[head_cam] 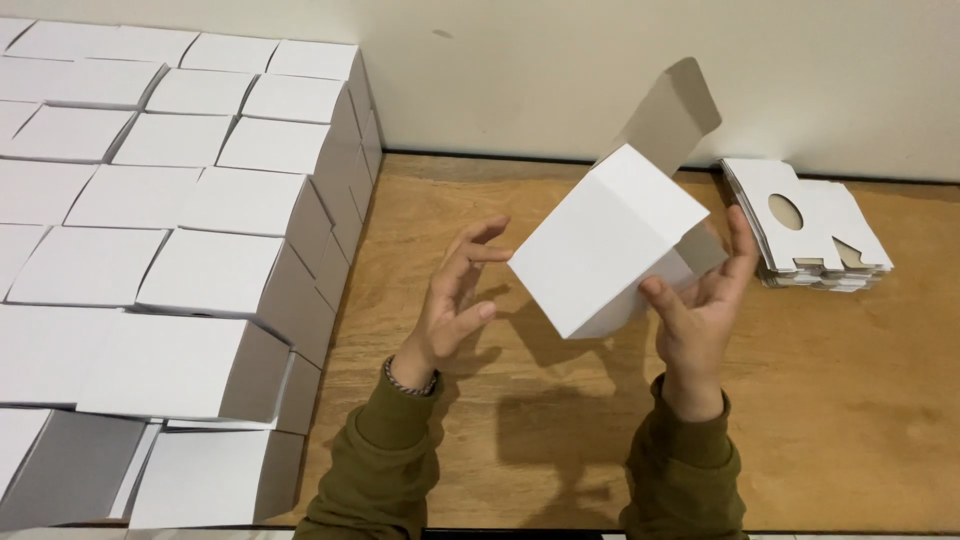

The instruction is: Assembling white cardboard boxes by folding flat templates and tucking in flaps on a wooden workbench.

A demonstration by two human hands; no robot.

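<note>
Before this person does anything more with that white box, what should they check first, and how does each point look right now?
1. Box held: ok, the right hand cups its lower right side.
2. Left hand ready: ok, open and just beside the box, not touching it.
3. Top flap closed: not ok, it stands up open.
4. Side flap tucked: not ok, it sticks out by the right fingers.
5. Bottom of box closed: cannot tell, it faces away.
6. Flat blanks within reach: ok, stacked on the table at the right.
</note>
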